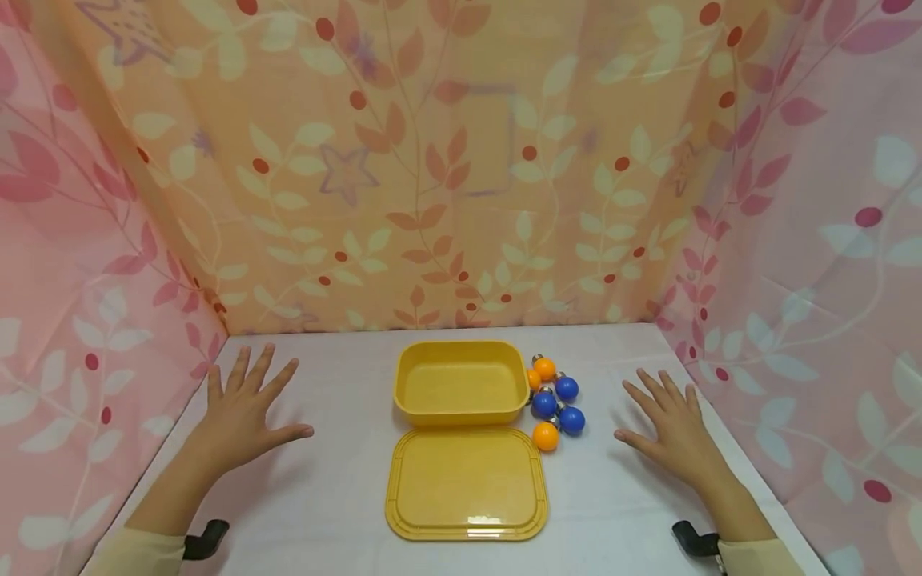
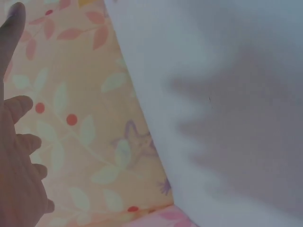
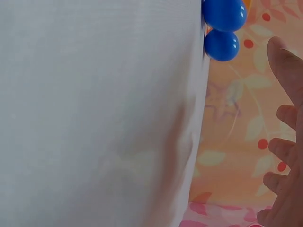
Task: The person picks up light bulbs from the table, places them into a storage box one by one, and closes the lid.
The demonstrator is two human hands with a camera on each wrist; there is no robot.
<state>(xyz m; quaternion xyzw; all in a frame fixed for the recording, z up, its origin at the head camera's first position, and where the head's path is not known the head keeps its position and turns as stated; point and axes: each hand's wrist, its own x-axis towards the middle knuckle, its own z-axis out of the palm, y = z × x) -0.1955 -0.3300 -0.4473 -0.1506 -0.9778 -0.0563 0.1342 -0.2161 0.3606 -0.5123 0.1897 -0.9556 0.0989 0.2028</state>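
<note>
In the head view, my left hand (image 1: 241, 416) hovers over the left of the table with its fingers spread, holding nothing. My right hand (image 1: 670, 428) hovers likewise on the right, fingers apart. Midway between them stands a yellow rectangular box (image 1: 461, 418), its inside bare. Its yellow lid (image 1: 468, 484) lies flat just in front. Against the box's right side is a cluster of small light bulbs with metal bases: three blue bulbs (image 1: 572, 420) and three orange bulbs (image 1: 545, 436). My right hand is nearest to these; two blue bulbs (image 3: 221, 45) show in the right wrist view.
A white cloth (image 1: 331, 512) covers the table. Patterned curtains enclose it: an orange curtain (image 1: 432, 200) at the back, a pink curtain (image 1: 65, 320) on the left and another pink curtain (image 1: 828, 320) on the right. Black wrist mounts (image 1: 206, 540) sit by both sleeves.
</note>
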